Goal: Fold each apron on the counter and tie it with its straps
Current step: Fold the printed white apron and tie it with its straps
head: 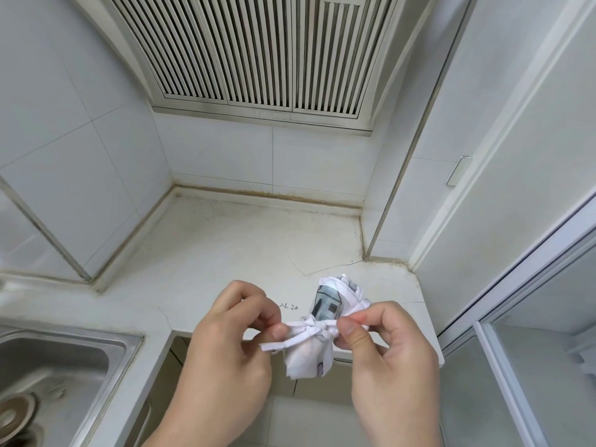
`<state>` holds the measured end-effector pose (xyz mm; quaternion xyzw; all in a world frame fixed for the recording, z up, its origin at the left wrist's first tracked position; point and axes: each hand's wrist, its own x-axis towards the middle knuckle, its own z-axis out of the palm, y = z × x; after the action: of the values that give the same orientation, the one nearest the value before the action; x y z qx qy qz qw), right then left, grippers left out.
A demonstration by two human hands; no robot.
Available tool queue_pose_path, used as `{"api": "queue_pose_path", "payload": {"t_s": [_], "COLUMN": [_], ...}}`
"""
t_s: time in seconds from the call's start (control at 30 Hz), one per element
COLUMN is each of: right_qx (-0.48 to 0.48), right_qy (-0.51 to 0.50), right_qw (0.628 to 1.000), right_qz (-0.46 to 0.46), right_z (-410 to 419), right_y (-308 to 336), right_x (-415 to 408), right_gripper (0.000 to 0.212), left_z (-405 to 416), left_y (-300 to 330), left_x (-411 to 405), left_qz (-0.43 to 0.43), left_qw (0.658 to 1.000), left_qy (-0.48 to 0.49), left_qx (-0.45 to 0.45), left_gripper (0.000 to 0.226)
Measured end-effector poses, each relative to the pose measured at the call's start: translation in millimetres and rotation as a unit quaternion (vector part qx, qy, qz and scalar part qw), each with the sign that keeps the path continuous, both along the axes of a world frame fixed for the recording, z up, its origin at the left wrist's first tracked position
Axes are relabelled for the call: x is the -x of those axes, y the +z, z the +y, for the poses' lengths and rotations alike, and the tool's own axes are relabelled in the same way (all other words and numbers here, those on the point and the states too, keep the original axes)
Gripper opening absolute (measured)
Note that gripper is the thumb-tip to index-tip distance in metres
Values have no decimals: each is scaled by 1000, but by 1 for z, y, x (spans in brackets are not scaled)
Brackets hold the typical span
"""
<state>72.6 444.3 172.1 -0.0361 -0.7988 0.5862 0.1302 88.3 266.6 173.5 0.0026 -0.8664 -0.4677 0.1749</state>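
A slatted metal vent panel (258,50) filled the upper middle of the frame, set into pale wall tiles. Below it a stained off-white stone worktop (245,246) spread across the centre, with a hairline crack running toward its right corner. A stainless-steel sink basin (58,372) sat at the lower left, and white cabinet doors (503,175) stood along the right edge. At lower centre, held just above the worktop's front edge, was a small rolled white apron with a grey printed pattern (325,314), bound round its middle by white fabric straps (309,329) knotted together. The left hand (225,356) pinched one strap end between its fingers (277,330); the right hand (390,359) pinched the other strap beside the knot.
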Motion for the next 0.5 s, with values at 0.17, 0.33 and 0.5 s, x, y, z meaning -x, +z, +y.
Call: {"api": "queue_pose_path", "payload": {"t_s": [0.17, 0.33, 0.5], "right_qx": [-89, -253, -312], "right_qy": [59, 112, 230], "right_qw": [989, 918, 855], "right_qz": [99, 283, 344], "right_z": [-6, -23, -30], "right_y": [4, 0, -18], "right_x": [-4, -11, -9], "right_gripper": [20, 15, 22], "left_z": [-23, -25, -26], "left_y": [9, 19, 16], "left_x": [8, 9, -7], "left_qz": [-286, -380, -301], "left_qw": [872, 785, 882], "left_qy": [-157, -175, -102], "left_qx": [-365, -456, -347], "left_gripper": [16, 64, 29]}}
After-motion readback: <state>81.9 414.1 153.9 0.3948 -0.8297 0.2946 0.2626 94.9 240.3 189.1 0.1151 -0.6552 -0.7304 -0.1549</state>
